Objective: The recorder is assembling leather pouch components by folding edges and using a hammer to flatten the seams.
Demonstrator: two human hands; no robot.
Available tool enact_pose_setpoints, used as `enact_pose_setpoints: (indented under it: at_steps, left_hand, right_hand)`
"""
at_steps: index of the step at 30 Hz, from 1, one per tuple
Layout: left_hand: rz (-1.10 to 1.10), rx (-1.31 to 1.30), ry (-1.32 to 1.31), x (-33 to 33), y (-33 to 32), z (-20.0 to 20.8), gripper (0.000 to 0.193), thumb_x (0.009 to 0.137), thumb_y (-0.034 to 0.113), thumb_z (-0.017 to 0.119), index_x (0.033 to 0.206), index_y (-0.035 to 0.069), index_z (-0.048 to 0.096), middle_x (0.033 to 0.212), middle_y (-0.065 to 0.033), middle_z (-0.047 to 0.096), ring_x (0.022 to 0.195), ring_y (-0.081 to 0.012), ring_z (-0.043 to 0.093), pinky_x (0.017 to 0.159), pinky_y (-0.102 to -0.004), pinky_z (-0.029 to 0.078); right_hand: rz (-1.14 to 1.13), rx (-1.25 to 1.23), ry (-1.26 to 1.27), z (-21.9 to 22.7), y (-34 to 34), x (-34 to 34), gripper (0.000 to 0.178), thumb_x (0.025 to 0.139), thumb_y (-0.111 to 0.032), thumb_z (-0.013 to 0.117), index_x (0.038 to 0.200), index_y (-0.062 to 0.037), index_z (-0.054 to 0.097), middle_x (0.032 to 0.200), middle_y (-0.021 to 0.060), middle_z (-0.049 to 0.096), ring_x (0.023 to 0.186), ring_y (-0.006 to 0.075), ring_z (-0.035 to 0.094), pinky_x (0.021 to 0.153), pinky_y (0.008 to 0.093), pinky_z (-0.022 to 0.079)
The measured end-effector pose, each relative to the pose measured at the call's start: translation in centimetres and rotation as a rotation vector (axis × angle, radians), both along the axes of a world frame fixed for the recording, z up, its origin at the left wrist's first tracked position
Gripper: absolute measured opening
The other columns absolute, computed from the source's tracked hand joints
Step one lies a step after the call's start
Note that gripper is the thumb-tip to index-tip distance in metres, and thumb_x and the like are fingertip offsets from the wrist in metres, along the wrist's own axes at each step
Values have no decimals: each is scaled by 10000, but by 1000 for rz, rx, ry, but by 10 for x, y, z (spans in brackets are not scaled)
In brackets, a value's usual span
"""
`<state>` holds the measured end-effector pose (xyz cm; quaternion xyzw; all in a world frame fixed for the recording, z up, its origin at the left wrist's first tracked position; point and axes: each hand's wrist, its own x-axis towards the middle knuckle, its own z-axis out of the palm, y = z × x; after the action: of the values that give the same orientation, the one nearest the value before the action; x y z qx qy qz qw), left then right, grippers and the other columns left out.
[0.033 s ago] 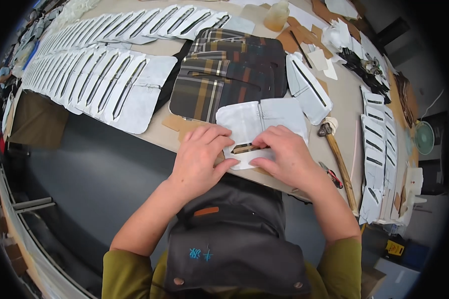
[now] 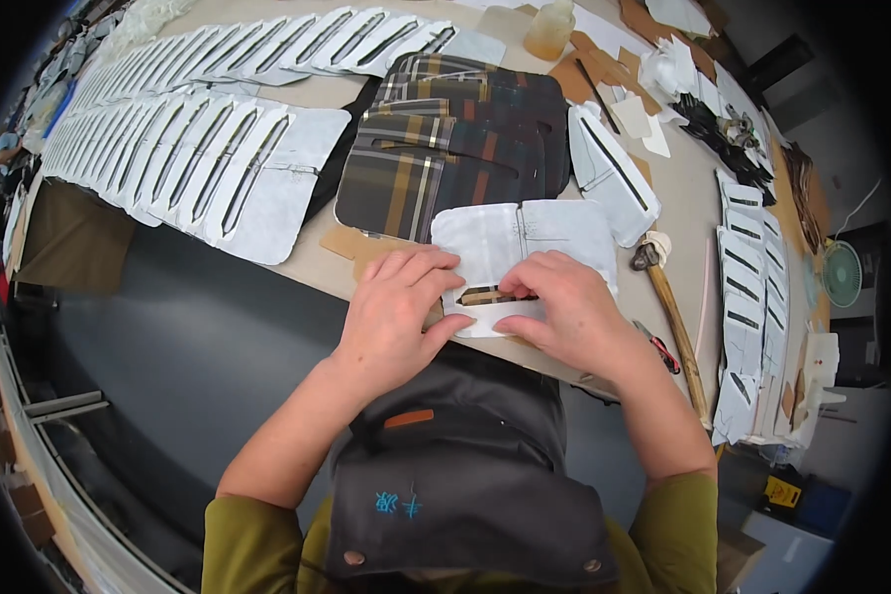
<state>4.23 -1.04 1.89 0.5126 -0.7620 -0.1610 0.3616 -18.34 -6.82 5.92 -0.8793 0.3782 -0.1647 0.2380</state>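
Note:
A white-backed panel with rounded corners [image 2: 475, 230] lies at the table's near edge, in front of my apron. Its long slot [image 2: 480, 295] shows tan and dark plaid cloth inside. My left hand [image 2: 396, 307] rests on the panel's left side, fingers stretched and thumb apart on the near strip. At the slot's right end my right hand [image 2: 569, 312] has its fingers curled onto the slot's edge, and its thumb presses the strip below. Just beyond lies a stack of dark plaid slotted panels [image 2: 396, 188].
Overlapping white slotted panels [image 2: 277, 218] run along the left; more [image 2: 742, 287] lie far right. A single white slotted panel [image 2: 614, 183] lies near a wooden-handled hammer [image 2: 673, 327]. Red-handled scissors [image 2: 663, 351] are beside my right forearm. A bottle [image 2: 549, 30] stands at the back.
The far part of the white panel under my hands has shifted slightly to the right. My hands have stayed almost in the same place.

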Motion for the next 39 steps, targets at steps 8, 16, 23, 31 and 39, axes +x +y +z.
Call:
enact_pose_setpoints:
  at_steps: [8, 16, 23, 31, 39]
  left_hand:
    - [-115, 35, -23, 14, -7, -5, 309, 779, 130, 827, 1067, 96, 720, 1134, -46, 644, 1075, -286, 566, 932, -436, 423]
    - [-47, 122, 51, 7, 1, -3, 276, 788, 106, 812, 1052, 115, 731, 1119, -31, 630, 1062, -272, 556, 930, -410, 396]
    - [-56, 59, -69, 11, 3, -6, 260, 804, 106, 789, 1057, 118, 733, 1129, -35, 621, 1069, -282, 554, 942, -424, 416]
    - [-260, 166, 9, -11, -13, 4, 310, 762, 54, 805, 1053, 71, 699, 1020, -81, 591, 998, -314, 553, 870, -399, 457]
    - [-232, 113, 99, -9, -13, -3, 311, 728, 50, 840, 990, 60, 672, 970, -84, 593, 927, -311, 553, 803, -405, 455]
  right_hand:
    - [32, 214, 26, -7, 4, 20, 254, 769, -128, 830, 930, -49, 652, 845, 84, 615, 788, 262, 608, 720, 369, 501]
    - [16, 40, -191, -30, 23, 25, 164, 824, 2, 698, 981, -40, 671, 970, 109, 650, 927, 339, 622, 788, 430, 500]
    - [-64, 77, -64, -11, 24, -1, 142, 838, -65, 734, 963, -49, 671, 924, 99, 645, 850, 316, 629, 738, 405, 501]
    - [-184, 198, -135, -19, 31, 2, 194, 793, -83, 794, 938, -48, 670, 845, 95, 635, 810, 294, 632, 704, 401, 498]
    - [-145, 65, -292, -37, 40, -1, 206, 813, 44, 692, 993, -54, 710, 919, 87, 625, 847, 304, 600, 775, 421, 470]
